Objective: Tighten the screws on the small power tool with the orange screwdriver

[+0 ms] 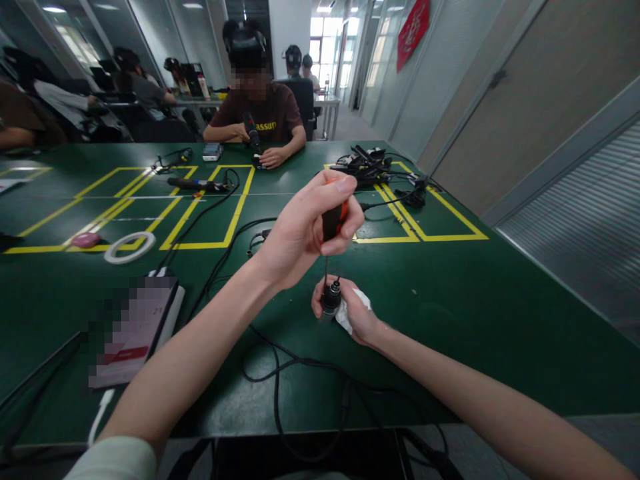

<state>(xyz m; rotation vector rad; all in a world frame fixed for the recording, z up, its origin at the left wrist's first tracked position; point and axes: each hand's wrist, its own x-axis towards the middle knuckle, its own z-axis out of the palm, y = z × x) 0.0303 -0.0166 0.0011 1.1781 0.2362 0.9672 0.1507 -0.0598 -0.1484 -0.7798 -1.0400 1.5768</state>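
Observation:
My left hand (313, 223) is raised over the table, fingers wrapped round the black and red handle of a screwdriver (334, 221). Its thin shaft points down and ends at or beside a black cylindrical device (331, 299); exact contact cannot be made out. Lower down, my right hand (357, 313) is closed round that device, which stands upright with a narrow stepped tip on top. A crumpled white tissue (345, 319) is tucked between the device and my right palm. The device's lower end is largely hidden.
The green table (470, 320) carries yellow tape outlines. Black cables (300, 360) loop below my hands. A phone (137, 327) and a white tape roll (130, 248) lie left. Black parts (367, 163) are piled at back right. Opposite, a person (257, 113) holds a black tool.

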